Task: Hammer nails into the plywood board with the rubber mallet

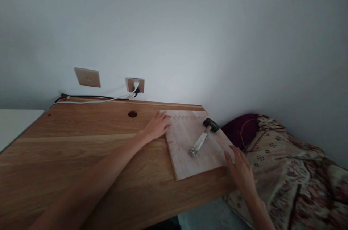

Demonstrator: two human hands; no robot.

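Note:
A pale, thin wooden board [181, 150] lies flat at the right end of the brown wooden tabletop [108, 172]. On top of it rests a mallet [199, 143] with a black head and a worn, white-covered handle, its head toward the wall. My left hand [157, 125] grips the board's far left edge, fingers over the corner and thumb apart on the side. At the near right corner, my right hand [240, 166] holds the board with thumb and fingers; part of that corner is hidden behind it. Neither hand touches the mallet.
White and black cables [89, 101] run along the table's back edge to a wall socket [136, 85]. A round hole [132, 114] pierces the tabletop. Beyond the right edge lie a patterned blanket [293, 172] and a purple cushion [241, 128]. A white surface [16, 125] adjoins the left.

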